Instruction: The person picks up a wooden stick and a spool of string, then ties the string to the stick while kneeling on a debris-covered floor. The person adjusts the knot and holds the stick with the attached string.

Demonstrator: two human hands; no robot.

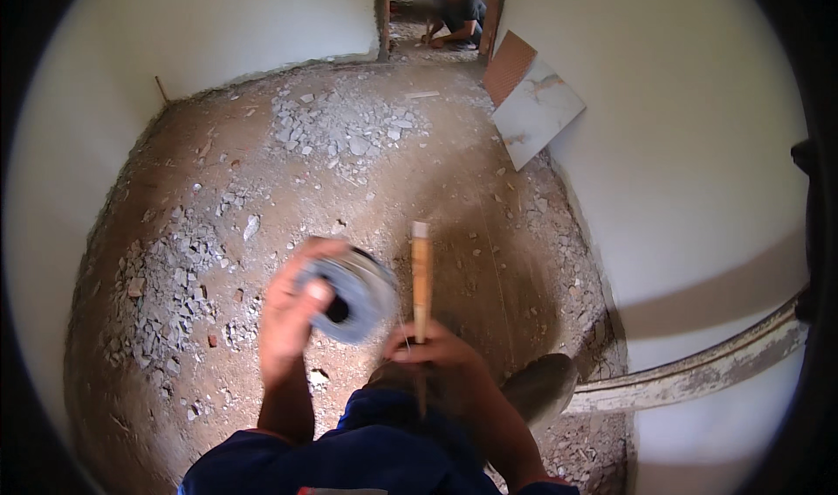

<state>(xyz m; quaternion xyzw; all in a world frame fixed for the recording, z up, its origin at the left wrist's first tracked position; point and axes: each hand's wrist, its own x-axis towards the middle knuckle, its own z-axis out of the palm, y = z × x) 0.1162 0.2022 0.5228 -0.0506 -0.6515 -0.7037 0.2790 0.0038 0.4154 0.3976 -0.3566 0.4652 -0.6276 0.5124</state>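
My left hand (284, 313) grips a grey spool (365, 298) by its rim, the thumb lying across its face beside the dark centre hole. The spool is smeared by motion. To its right, my right hand (441, 353) is closed round a slim wooden stick (421, 277) held upright, with a paler top end. A thin line seems to run between the spool and my right hand. The stick's lower part is partly hidden by my fingers. My boot (543, 386) shows right of my right forearm.
Broken rubble (336, 128) lies at the far middle, more rubble (166, 303) along the left. A marbled tile (537, 115) and a brown tile (508, 67) lean on the right wall. A worn pale beam (690, 374) juts in at right. Another person (460, 15) crouches in the far doorway.
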